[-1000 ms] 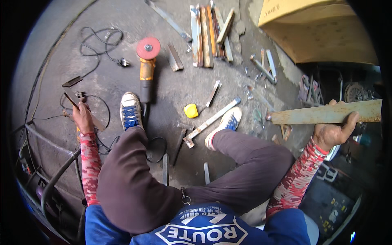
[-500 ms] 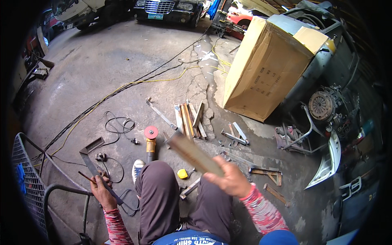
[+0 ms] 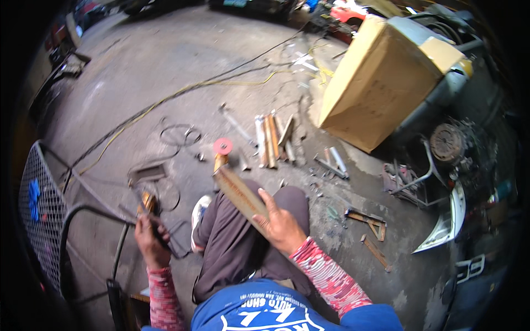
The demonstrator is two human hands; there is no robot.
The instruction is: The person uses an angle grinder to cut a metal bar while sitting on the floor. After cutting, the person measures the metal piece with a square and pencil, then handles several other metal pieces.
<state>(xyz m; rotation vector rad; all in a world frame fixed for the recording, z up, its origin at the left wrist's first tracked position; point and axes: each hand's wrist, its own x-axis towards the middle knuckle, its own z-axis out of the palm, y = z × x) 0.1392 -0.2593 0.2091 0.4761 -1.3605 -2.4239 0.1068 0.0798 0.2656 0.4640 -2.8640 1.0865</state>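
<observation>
My left hand (image 3: pixel 152 245) is closed round a dark L-shaped metal square (image 3: pixel 149 172), along with a thin stick; both are blurred. My right hand (image 3: pixel 279 229) grips a rusty, flat-faced metal bar (image 3: pixel 243 196) by its near end, holding it slanted above my knees. The bar's far end overlaps the yellow body of an angle grinder (image 3: pixel 220 162), whose red disc (image 3: pixel 222 146) faces up from the floor. Just beyond my left hand, an orange and dark object (image 3: pixel 148 202) lies on the floor, its kind unclear.
Several rusty metal pieces (image 3: pixel 268 140) lie ahead, and a welded bracket (image 3: pixel 367 222) is at the right. A large cardboard box (image 3: pixel 381 83) stands at the back right. Cables (image 3: pixel 165 98) cross the floor. Close at left is a mesh-backed metal frame (image 3: pixel 47 215).
My right hand has come down and left with the metal bar, now nearer my knees. My knees have shifted, covering the yellow tape measure. The head view has tilted and moved.
</observation>
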